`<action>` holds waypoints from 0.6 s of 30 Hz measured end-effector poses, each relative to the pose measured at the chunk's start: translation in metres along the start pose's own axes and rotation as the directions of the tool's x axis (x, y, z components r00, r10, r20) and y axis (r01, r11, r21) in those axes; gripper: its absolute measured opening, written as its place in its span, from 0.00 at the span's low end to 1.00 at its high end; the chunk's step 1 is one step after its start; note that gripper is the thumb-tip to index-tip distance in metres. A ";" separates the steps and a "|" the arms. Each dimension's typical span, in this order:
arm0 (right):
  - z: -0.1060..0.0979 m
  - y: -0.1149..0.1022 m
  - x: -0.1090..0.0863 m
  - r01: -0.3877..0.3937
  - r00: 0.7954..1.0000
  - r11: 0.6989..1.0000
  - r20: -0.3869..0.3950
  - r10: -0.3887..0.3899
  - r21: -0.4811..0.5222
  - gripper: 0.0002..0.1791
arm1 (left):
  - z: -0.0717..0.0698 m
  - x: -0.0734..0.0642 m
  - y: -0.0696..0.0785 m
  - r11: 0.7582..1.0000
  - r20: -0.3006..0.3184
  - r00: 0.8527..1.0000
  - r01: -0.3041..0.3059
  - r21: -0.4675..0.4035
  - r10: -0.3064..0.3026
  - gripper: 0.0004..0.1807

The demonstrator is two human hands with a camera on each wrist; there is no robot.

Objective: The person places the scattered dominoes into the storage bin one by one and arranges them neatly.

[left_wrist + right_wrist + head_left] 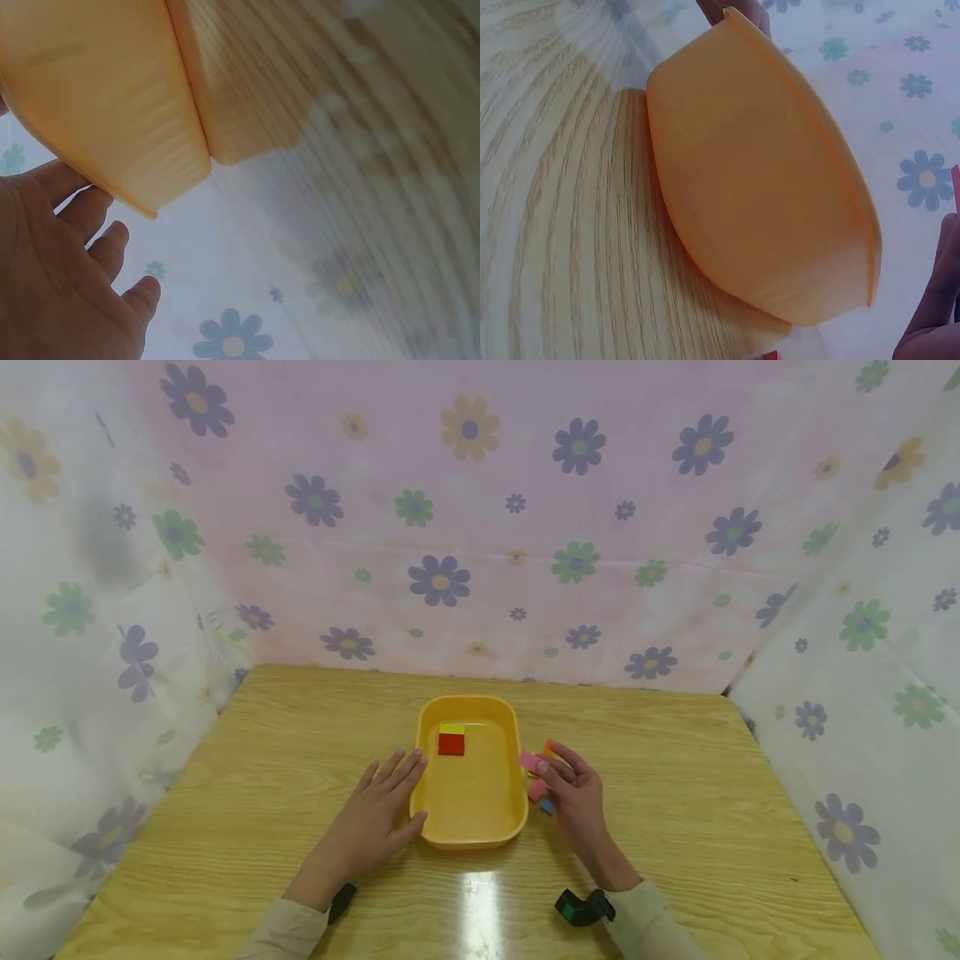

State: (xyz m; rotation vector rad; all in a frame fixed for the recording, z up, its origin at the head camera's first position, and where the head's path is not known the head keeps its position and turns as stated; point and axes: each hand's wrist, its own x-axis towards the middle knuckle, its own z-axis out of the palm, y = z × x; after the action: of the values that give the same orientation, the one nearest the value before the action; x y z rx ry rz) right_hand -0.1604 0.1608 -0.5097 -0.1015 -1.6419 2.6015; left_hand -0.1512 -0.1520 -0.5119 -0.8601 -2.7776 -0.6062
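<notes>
A yellow plastic tray [476, 802] stands on the table between the two hands. Inside it, toward the far left, a red block [452, 745] lies beside a yellow block [452, 729]. My left hand [375, 818] rests at the tray's left rim with fingers extended; the left wrist view shows the fingertips touching that rim. Just outside the right rim, my right hand [581, 797] pinches a pink block [529, 761] between thumb and fingers. Under and around that hand are an orange block [549, 747], another pink block [536, 790] and a blue block [547, 807], partly hidden.
The wooden table [675, 827] reaches back to a flowered curtain [510, 527], which also hangs along both sides. A black strap piece [585, 907] sits at the right wrist, close to the tabletop.
</notes>
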 end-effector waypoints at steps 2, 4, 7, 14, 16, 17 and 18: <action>0.003 0.001 0.000 -0.007 1.000 1.000 -0.001 0.007 0.006 0.15 | 0.001 0.000 0.000 1.000 -0.005 1.000 -0.002 -0.001 0.002 0.41; 0.007 0.003 -0.001 -0.019 1.000 1.000 -0.013 0.019 -0.005 0.15 | 0.002 0.000 0.000 1.000 -0.006 1.000 -0.002 -0.002 0.002 0.41; 0.015 0.004 -0.002 -0.044 0.998 0.999 -0.038 0.043 -0.023 0.12 | 0.002 0.001 0.000 1.000 -0.011 1.000 -0.004 -0.008 0.004 0.40; 0.036 0.004 -0.002 -0.072 0.996 0.995 -0.059 0.068 -0.063 0.15 | -0.001 0.000 0.001 1.000 0.005 1.000 0.001 -0.002 -0.001 0.41; 0.041 0.005 -0.001 -0.064 0.997 0.996 -0.052 0.061 -0.065 0.16 | -0.002 0.001 0.001 1.000 0.009 1.000 0.003 -0.004 -0.003 0.41; 0.043 0.004 -0.001 -0.059 0.997 0.996 -0.046 0.056 -0.066 0.16 | -0.002 0.001 0.002 1.000 0.011 1.000 0.005 -0.005 -0.005 0.41; 0.045 0.004 -0.001 -0.052 0.998 0.996 -0.037 0.049 -0.075 0.16 | -0.001 0.001 0.002 1.000 0.012 1.000 0.005 -0.005 -0.005 0.40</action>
State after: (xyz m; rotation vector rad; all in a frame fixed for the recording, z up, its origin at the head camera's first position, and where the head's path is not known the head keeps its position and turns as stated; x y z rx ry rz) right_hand -0.1639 0.1183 -0.4942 -0.1947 -1.7482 2.5580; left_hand -0.1512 -0.1508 -0.5097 -0.8612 -2.7906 -0.6115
